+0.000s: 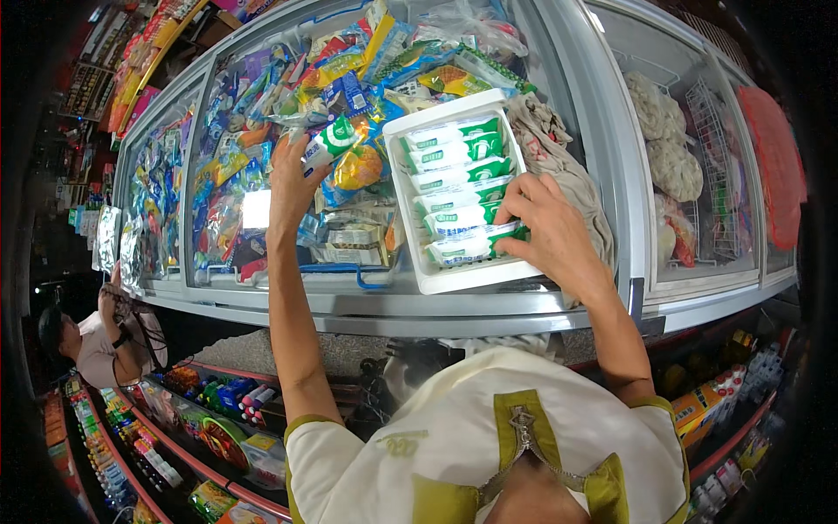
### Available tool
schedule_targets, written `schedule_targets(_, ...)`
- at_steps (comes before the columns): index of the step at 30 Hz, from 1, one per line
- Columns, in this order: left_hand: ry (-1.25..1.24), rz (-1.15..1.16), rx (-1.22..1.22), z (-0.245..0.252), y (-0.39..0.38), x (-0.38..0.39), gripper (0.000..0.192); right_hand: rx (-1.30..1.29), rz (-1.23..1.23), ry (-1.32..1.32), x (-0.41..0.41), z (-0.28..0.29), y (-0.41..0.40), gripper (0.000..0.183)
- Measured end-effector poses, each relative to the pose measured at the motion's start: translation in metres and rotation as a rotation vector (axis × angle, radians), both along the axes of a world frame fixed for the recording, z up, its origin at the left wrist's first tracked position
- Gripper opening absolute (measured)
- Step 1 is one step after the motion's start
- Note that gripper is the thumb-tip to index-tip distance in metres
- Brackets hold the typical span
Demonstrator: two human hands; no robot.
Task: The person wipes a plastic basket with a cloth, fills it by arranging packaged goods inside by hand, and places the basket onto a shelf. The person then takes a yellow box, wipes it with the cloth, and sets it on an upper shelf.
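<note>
My left hand [292, 180] grips a green-and-white wrapped packet [331, 141] between thumb and fingers, above the freezer's colourful contents. To its right, a white plastic tray [407, 226] sits tilted over the front of the chest freezer. Several similar packets [452, 158] lie across the tray in a row, with printed writing on their wrappers. At the tray's right side my right hand [553, 226] has thumb and fingers around the green end of the nearest packet [468, 250]. Those fingers partly cover the packet's end and the tray's right wall.
Glass-topped freezer [393, 308] holds many wrapped ice creams [357, 167]. A crumpled greyish cloth [576, 190] lies beside the tray. Another freezer section [704, 281] stands at right, with bagged food [674, 170]. Drink shelves [229, 485] run behind me; another person [111, 340] stands at left.
</note>
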State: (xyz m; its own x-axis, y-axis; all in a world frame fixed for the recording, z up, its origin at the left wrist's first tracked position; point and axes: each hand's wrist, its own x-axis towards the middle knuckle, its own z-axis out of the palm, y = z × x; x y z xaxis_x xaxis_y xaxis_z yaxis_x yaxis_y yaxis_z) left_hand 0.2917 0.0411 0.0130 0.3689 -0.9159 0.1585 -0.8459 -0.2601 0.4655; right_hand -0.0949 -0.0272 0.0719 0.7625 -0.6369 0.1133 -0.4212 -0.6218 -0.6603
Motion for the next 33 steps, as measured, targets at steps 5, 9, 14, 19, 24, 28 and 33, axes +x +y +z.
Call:
schedule_targets(5, -0.030, 0.085, 0.135, 0.016, 0.001, -0.014, 0.061, 0.013, -0.024, -0.027, -0.001, -0.004, -0.002, 0.033)
schedule_targets(9, 0.403, 0.082, -0.018, 0.055, 0.011, -0.059, 0.055, 0.000, -0.033, -0.031, -0.001, -0.005, -0.003, 0.035)
schedule_targets(14, 0.449, -0.440, 0.024, 0.089, 0.028, -0.144, 0.071, -0.006, -0.009, -0.020, -0.002, -0.006, -0.008, 0.036)
schedule_targets(19, 0.277, -0.607, 0.040, 0.082, 0.031, -0.187, 0.067, 0.044, 0.081, -0.220, -0.005, -0.012, -0.014, 0.025)
schedule_targets(24, 0.050, -0.640, 0.084, 0.083, 0.034, -0.199, 0.061, 0.002, 0.008, -0.175, -0.005, -0.016, -0.015, 0.019)
schedule_targets(28, 0.035, -0.642, 0.098, 0.085, 0.036, -0.192, 0.057, -0.036, 0.039, -0.141, -0.007, -0.016, -0.019, 0.027)
schedule_targets(33, -0.070, -0.646, 0.065, 0.092, 0.039, -0.193, 0.051, 0.017, 0.051, -0.154, -0.008, -0.017, -0.023, 0.028)
